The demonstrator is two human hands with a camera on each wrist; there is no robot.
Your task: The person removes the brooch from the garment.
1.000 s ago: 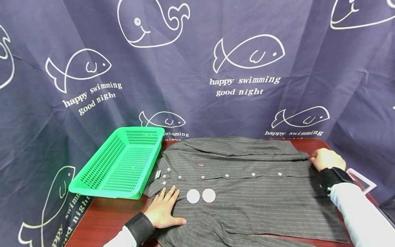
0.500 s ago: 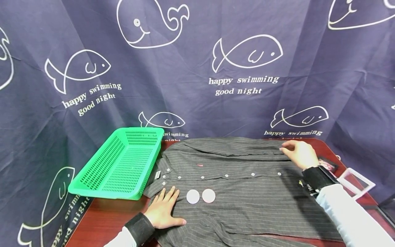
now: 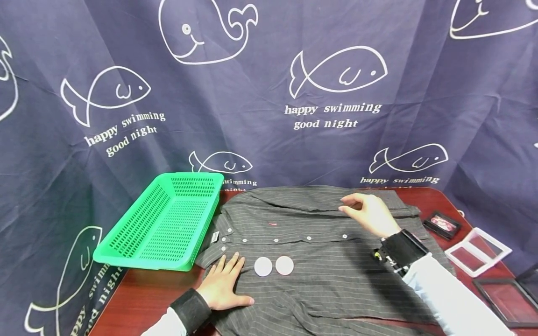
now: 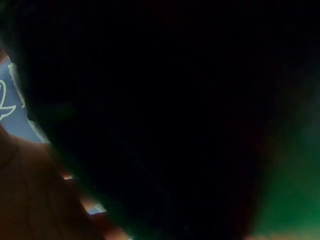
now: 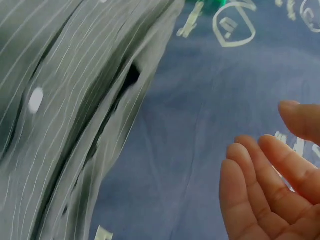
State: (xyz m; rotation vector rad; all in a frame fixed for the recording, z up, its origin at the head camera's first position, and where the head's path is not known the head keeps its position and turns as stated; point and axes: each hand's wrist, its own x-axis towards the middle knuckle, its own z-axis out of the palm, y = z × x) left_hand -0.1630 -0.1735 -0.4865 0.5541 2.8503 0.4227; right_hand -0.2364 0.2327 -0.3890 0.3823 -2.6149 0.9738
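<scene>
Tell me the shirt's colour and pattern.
The shirt is dark grey with thin pale stripes, seen best in the head view.

Head cam: we get bright, fairly even light, prob. from above, as the right sleeve (image 3: 458, 298) throws a soft shadow on the dark shirt (image 3: 319, 289). That sleeve is near blown out, ditto the two pale discs (image 3: 263, 267). Curtain (image 3: 252, 116) prints read pretty sharp; looks wide-angle, w/ some stretch twd the edges. L wrist cam: v. dim, mostly black, w/ a blurry, out-of-focus green patch (image 4: 295, 195) at R. R wrist cam: hazy, low contrast, a bit soft; we see a button (image 5: 36, 100) burnt to a white blob.
</scene>
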